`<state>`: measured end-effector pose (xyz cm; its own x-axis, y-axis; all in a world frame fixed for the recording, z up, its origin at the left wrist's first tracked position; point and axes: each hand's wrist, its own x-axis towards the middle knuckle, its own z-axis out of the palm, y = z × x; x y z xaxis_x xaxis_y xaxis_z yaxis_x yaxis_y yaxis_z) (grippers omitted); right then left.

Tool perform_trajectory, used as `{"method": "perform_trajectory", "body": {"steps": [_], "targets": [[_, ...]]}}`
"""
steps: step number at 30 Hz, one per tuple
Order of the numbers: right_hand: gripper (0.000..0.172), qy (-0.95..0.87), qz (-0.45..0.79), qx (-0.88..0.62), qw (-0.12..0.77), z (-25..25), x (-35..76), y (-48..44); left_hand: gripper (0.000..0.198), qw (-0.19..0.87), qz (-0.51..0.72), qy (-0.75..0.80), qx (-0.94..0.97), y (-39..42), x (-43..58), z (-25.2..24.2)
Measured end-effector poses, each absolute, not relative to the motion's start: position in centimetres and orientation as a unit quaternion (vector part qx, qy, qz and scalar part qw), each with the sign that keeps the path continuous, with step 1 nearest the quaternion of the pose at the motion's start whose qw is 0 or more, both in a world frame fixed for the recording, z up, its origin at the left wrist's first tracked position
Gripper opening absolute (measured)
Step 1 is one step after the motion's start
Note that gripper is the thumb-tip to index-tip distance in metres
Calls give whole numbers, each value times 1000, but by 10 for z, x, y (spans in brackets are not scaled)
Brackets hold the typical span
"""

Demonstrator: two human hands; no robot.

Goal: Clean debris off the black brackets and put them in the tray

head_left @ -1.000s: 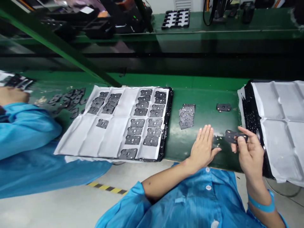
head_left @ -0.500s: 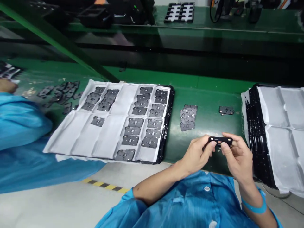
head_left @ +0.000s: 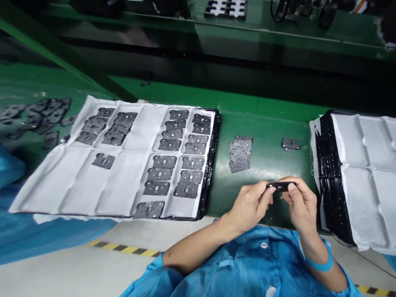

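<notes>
A small black plate-like part is held between my two hands over the front of the green bench, turned nearly edge-on. My left hand pinches its left end between thumb and fingers. At its right end, my right hand grips it the same way, thumb on the near side. Beyond my hands, an overlapping pile of flat dark plates lies on the bench, and a single similar plate rests farther right.
To the left, a white-lined tray holds several dark plates in its compartments. On the right stands a stack of black trays topped with a white liner. Loose plates lie at far left, near a co-worker's blue sleeve. A green beam slants overhead.
The black part has tilted more edge-on and its right end has turned in my fingers. My view has shifted, so the tray appears farther left; the co-worker's hand is out of view.
</notes>
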<state>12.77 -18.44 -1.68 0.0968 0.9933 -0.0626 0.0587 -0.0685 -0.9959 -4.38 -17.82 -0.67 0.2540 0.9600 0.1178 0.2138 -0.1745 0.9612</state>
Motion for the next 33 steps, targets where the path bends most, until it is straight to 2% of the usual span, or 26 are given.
{"method": "perform_trajectory", "body": {"steps": [16, 33], "targets": [[28, -495, 470, -565, 464, -26, 131, -184, 45, 539, 397, 455, 587, -175, -44, -13], [29, -476, 496, -568, 452, -29, 131, -176, 40, 494, 388, 460, 627, -171, -45, -16]]}}
